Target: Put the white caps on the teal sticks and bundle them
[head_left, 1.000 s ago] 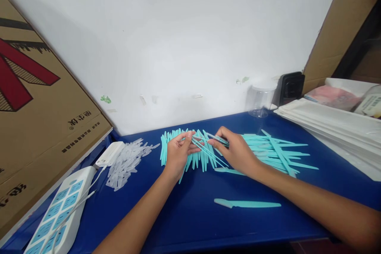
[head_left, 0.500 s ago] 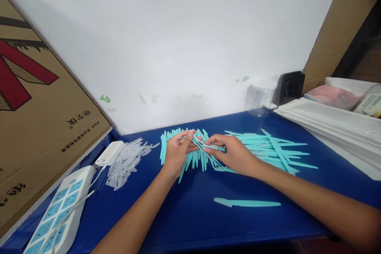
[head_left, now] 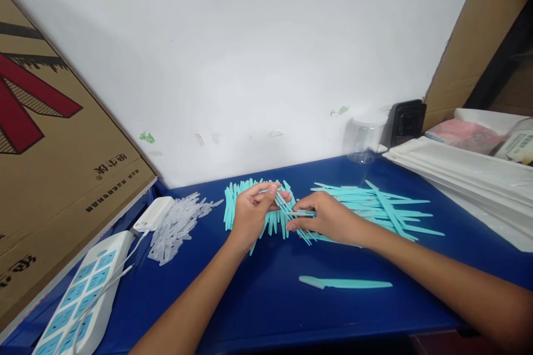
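Note:
Several slim turquoise eyebrow razors (head_left: 282,201) are pinched between the thumb and fingers of my left hand (head_left: 254,208), their ends slanting down to the right. My right hand (head_left: 327,216) is closed on a few more razors (head_left: 302,213), which point left and meet the left hand's bunch. Below and behind my left hand lies a pile of turquoise razors (head_left: 233,205). Beyond my right hand a second, looser pile (head_left: 387,211) spreads out. One single razor (head_left: 345,283) lies flat near the table's front.
Translucent plastic caps (head_left: 175,227) are heaped at left on the blue table (head_left: 250,305), beside a white adapter (head_left: 155,214) and a power strip (head_left: 83,299) with cables. A clear jar (head_left: 365,138) stands by the wall. White trays (head_left: 470,172) are stacked right; a cardboard box (head_left: 62,177) leans left.
Both hands have shifted slightly to the right. The razors in my left hand now slope more steeply downward, and those in my right hand have drawn a little away from the left fingers.

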`<state>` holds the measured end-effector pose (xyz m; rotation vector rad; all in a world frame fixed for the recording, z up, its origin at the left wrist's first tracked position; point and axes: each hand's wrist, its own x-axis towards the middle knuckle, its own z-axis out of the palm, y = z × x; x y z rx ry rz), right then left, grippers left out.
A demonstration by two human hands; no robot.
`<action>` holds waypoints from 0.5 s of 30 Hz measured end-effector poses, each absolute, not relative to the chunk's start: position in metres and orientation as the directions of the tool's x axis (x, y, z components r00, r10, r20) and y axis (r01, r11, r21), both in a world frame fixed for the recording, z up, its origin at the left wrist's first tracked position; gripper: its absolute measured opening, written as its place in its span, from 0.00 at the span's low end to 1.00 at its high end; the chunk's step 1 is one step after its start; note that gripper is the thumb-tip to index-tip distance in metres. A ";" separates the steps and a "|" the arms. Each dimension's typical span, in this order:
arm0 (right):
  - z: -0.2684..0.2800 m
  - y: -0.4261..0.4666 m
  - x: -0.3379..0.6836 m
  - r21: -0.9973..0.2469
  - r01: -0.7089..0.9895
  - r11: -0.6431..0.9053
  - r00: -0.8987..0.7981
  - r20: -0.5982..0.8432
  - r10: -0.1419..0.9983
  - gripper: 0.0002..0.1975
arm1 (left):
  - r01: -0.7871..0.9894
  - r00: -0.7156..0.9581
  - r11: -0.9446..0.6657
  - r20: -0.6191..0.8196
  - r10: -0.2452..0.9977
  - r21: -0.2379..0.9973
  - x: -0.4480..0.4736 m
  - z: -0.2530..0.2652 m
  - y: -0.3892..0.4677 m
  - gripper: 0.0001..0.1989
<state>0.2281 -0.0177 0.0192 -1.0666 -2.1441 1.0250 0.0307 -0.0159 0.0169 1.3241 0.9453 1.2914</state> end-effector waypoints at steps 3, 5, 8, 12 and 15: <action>0.022 -0.019 0.228 -0.833 0.420 0.360 -0.542 0.088 0.836 0.24 | -0.106 0.125 -0.177 0.190 0.974 0.979 0.031 0.018 -0.017 0.22; 0.024 -0.020 0.228 -0.839 0.421 0.344 -0.536 0.076 0.841 0.24 | -0.103 0.130 -0.158 0.171 0.977 0.982 0.030 0.018 -0.017 0.23; 0.023 -0.020 0.229 -0.844 0.415 0.339 -0.536 0.074 0.841 0.25 | -0.114 0.155 -0.123 0.140 0.978 0.986 0.029 0.017 -0.017 0.23; 0.018 -0.018 0.229 -0.834 0.424 0.354 -0.518 0.097 0.850 0.25 | -0.184 0.190 -0.079 0.115 0.975 0.980 0.029 0.017 -0.018 0.19; 0.013 -0.017 0.228 -0.819 0.433 0.375 -0.488 0.137 0.862 0.25 | -0.245 0.210 -0.070 0.124 0.970 0.967 0.030 0.019 -0.019 0.17</action>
